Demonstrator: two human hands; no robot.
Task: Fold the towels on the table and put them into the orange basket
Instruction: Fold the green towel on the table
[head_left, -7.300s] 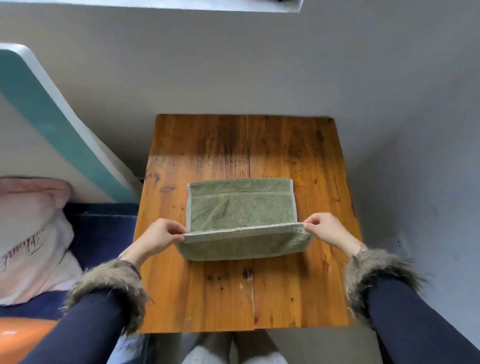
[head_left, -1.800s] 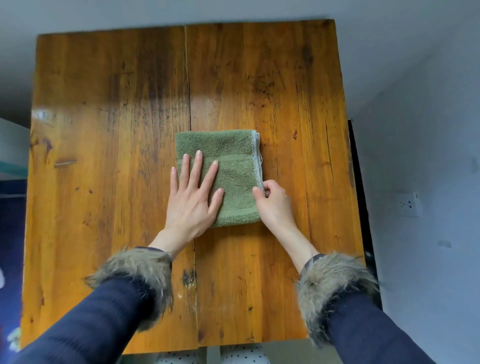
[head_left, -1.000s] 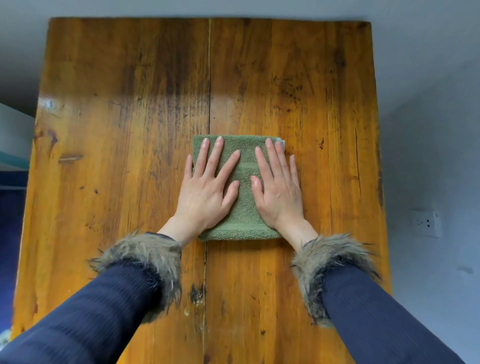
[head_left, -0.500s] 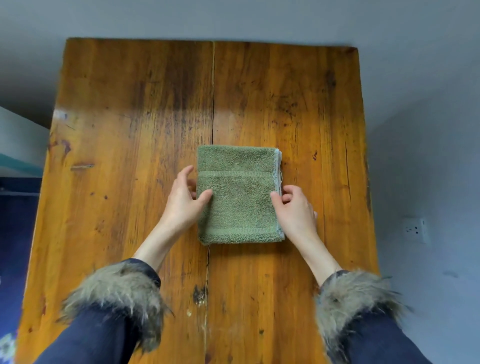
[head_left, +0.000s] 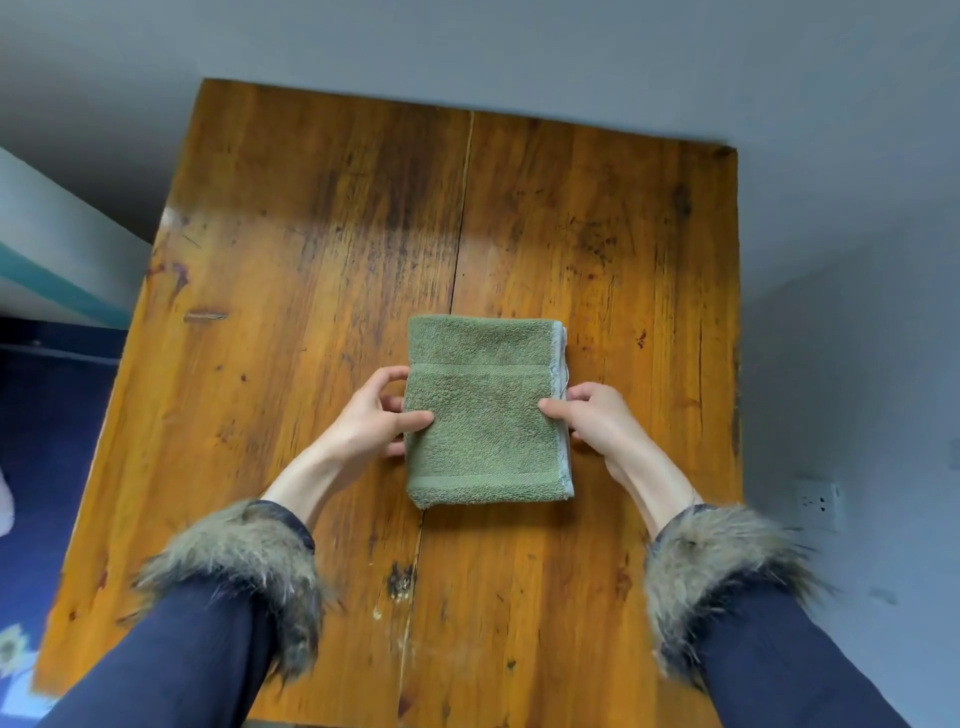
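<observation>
The folded green towel (head_left: 485, 410) lies at the middle of the wooden table (head_left: 311, 291) — the left hand (head_left: 371, 418) pinches its left edge, the right hand (head_left: 592, 421) pinches its right edge, thumbs on top.

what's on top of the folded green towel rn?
Only two thumbs lie on the folded green terry towel: left hand and right hand grip its side edges. Fingers beneath are hidden, as is the wooden table under it.
</observation>
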